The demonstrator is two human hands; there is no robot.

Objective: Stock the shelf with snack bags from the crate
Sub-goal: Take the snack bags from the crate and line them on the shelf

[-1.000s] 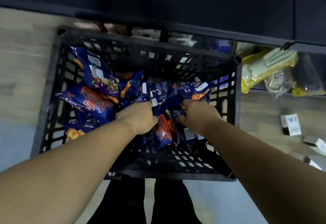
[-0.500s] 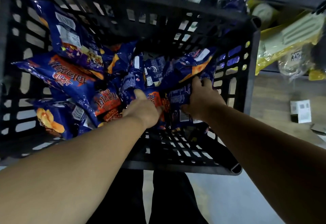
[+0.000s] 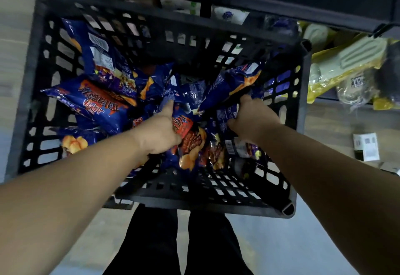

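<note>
Gripping blue snack bags (image 3: 104, 101) inside the black crate (image 3: 303, 106), left hand (image 3: 160, 131) and right hand (image 3: 253, 119) each clutch some

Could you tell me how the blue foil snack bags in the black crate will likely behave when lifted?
The blue foil snack bags look puffy, so probably light. Glossy film may slip. The left hand and right hand crumple them, suggesting floppy, crushable contents.

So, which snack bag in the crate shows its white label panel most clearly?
The blue bag leaning against the far left wall of the crate; its white printed panel faces up, while the others mostly show blue and orange.
</note>
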